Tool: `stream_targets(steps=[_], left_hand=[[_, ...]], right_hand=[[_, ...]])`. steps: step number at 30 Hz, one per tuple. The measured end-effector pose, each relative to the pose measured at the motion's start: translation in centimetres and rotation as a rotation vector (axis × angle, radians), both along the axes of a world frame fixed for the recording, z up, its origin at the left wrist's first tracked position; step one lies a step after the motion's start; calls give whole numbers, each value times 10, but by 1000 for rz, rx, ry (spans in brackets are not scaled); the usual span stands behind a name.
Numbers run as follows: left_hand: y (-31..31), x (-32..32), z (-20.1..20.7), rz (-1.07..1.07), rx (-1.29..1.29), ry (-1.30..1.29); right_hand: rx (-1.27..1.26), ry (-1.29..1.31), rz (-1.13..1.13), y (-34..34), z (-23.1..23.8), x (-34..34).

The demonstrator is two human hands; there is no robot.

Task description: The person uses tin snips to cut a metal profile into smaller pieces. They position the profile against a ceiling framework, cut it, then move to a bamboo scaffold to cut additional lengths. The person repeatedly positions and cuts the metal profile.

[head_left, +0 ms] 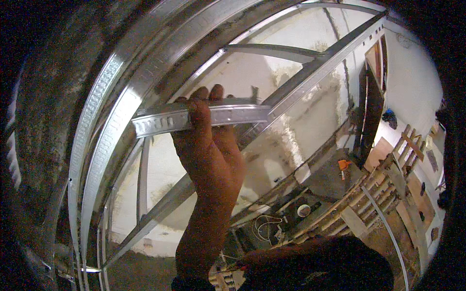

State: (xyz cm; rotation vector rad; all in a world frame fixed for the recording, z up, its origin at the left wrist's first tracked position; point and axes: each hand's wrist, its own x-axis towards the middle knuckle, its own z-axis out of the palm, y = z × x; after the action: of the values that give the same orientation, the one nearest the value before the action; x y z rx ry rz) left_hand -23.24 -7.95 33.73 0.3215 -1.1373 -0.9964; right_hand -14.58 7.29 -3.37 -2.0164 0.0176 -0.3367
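Note:
My left hand (211, 145) is raised, with its fingers closed round a short galvanized metal profile (165, 120). The piece lies crosswise. Its left end is at a long shiny metal channel (114, 116), and its right end meets a long diagonal metal rail (296, 99); I cannot tell whether either end is fastened. A small metal tab (255, 93) sticks up near the right end. Low in the view, my right forearm (286, 253) and a dark sleeve (330, 264) point leftward in shadow. The fingers of that hand cannot be made out.
Another cross profile (272, 51) joins the rail farther up. Behind the frame is a patchy white wall (310, 126). Below lie a wooden pallet (374, 199), an orange-handled tool (343, 165), a white cable (264, 225) and a round white lid-like object (304, 210). A dark doorway (367, 111) stands right.

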Motion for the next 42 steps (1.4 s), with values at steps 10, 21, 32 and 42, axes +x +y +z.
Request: stream_targets(steps=[10,21,32,42], left_hand=[[-2,13,2,51,-27,-90],[1,40,8,118,-61,-142],[14,87,9,239,-75,-32],[13,119,7,460,-114,-113]], right_hand=[[22,11,0,-4,1,7],[48,25,21,-4,-2,9],[76,60,32,-5,-6,2],[115,93,34,-3,-8,0]])
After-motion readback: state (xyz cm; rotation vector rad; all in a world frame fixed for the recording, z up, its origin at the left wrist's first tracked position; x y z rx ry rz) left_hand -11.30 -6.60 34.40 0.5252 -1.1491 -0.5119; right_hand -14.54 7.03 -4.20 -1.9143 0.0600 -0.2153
